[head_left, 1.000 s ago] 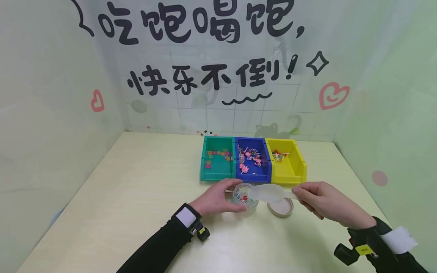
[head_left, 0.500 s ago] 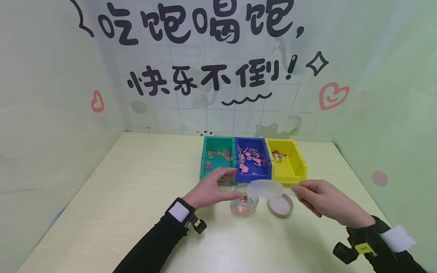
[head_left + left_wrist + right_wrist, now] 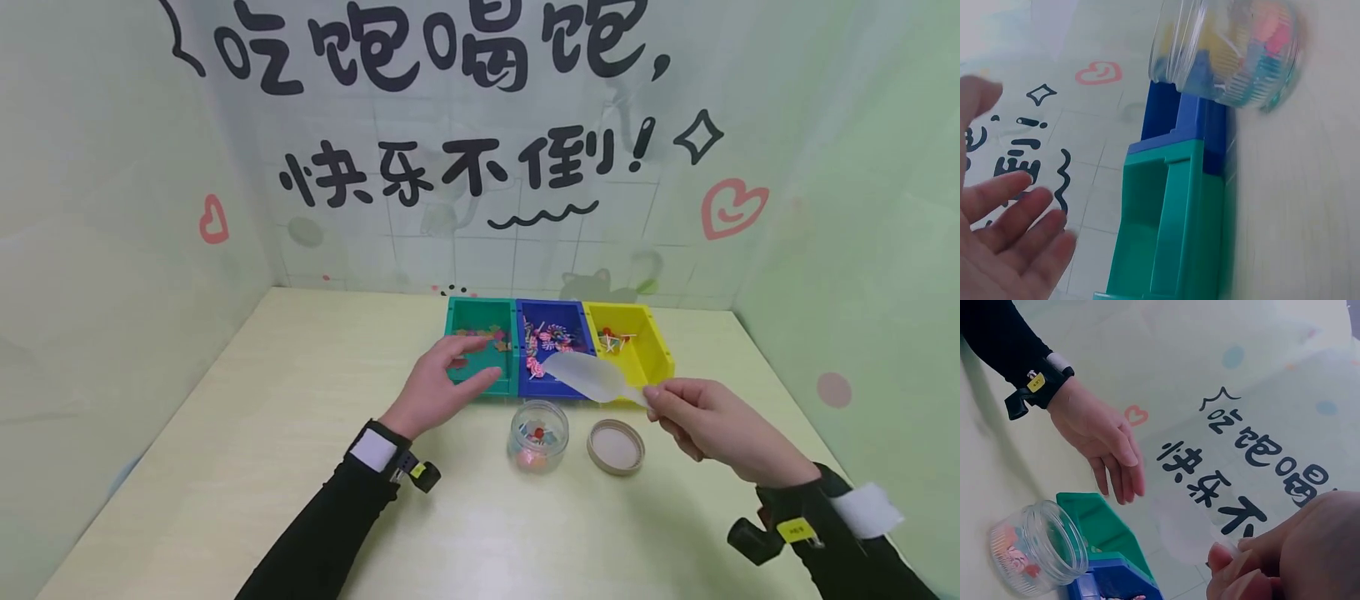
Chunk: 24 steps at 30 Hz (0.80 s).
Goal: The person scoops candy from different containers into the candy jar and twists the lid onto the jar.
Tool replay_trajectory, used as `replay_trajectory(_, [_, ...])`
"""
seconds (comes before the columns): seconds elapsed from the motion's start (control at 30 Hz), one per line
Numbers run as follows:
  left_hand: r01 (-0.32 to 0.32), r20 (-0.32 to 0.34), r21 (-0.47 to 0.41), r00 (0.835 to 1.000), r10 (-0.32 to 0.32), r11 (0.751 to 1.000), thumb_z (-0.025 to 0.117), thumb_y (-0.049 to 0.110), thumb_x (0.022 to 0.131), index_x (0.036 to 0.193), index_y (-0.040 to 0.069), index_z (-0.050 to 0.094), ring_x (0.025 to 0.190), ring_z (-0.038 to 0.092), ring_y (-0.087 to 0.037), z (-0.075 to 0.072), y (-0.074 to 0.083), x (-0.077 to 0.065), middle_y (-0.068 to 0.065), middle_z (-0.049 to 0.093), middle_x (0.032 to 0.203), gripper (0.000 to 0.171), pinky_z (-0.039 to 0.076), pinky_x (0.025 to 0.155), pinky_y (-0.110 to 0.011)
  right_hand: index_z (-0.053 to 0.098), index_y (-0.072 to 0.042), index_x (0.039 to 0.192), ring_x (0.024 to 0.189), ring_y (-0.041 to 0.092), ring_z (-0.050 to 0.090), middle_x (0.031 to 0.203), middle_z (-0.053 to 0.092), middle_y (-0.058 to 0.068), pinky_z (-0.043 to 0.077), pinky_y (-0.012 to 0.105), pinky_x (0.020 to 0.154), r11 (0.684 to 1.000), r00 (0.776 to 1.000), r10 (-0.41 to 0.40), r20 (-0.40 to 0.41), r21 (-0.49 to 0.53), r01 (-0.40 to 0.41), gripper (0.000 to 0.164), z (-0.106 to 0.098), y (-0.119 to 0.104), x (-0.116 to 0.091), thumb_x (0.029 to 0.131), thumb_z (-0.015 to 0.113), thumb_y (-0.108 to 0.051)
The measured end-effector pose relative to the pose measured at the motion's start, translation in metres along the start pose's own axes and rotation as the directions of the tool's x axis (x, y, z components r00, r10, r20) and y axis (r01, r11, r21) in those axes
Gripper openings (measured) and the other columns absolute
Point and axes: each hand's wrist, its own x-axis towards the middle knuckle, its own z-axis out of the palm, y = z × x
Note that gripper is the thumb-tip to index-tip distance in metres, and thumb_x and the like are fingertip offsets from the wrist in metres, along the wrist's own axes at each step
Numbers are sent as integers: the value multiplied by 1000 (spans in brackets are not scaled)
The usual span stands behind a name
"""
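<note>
My right hand (image 3: 712,427) pinches the narrow handle of a translucent white scoop (image 3: 588,377), whose blade points left and overlaps the blue and yellow bins in the head view. The blade looks bare. Fingers spread, my left hand (image 3: 435,387) hovers in front of the green bin (image 3: 480,385) and holds nothing. Below and between the hands, a clear jar (image 3: 538,458) stands uncovered on the table with small colourful pieces inside. In the right wrist view the jar (image 3: 1035,550) sits in front of the bins, below the left hand (image 3: 1097,434).
Right of the jar, a round lid (image 3: 616,448) lies on the table. The blue bin (image 3: 558,389) holds pink swirl lollipop charms, and the yellow bin (image 3: 651,367) a few small lollipops. Star-like pieces lie in the green bin. Printed cloth walls enclose the table (image 3: 337,350).
My left hand has let go of the jar and moved up and left. My right hand has raised the scoop from over the jar and tilted its blade upward, towards the bins.
</note>
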Motion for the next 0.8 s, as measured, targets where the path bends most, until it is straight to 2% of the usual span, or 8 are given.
replay_trajectory(0.1, [19,-100,23,995,-17,1000,72,36,107,151,11,66,139,60,-38,-5,-4,2,-13,62,152,50,51,117,-61,66,1,111,57,14,42,72,48,1,34,29,52,1000,1000,-7,-13,13,8,36,-2,-2,1,117,55,-33])
replay_trajectory(0.23, [60,-207,7,977,-58,998,69,34,109,147,8,69,147,54,-38,-12,-13,4,-16,60,152,46,44,124,-61,65,1,116,61,16,44,74,47,2,35,30,55,1000,999,-13,-47,9,14,35,-3,-4,3,116,57,-33])
replay_trajectory(0.4, [114,-291,9,951,-107,993,65,30,111,147,2,66,147,52,-39,-16,-26,7,-21,58,151,46,42,124,-60,65,0,124,65,18,46,75,46,1,37,32,58,1000,993,-20,-120,-4,20,40,-7,-6,7,114,61,-39])
replay_trajectory(0.5, [155,-289,16,947,-144,988,63,28,112,150,0,63,144,55,-41,-16,-31,7,-24,57,150,48,47,121,-58,67,-1,126,64,18,44,72,44,0,36,34,58,999,986,-38,-162,2,39,43,-9,-6,9,113,62,-42])
replay_trajectory(0.67, [223,-232,31,950,-210,974,62,29,113,156,-1,58,132,64,-41,-12,-40,9,-25,58,146,53,56,112,-54,68,-2,123,60,19,41,68,39,-2,34,36,57,997,972,-78,-220,5,81,44,-11,-4,15,112,63,-44])
replay_trajectory(0.8, [252,-198,59,951,-236,966,64,30,112,159,-2,54,123,66,-38,-9,-45,11,-25,60,142,57,59,105,-51,68,0,129,59,18,40,67,39,-2,34,35,56,997,964,-75,-254,-8,76,45,-11,-5,22,114,60,-41])
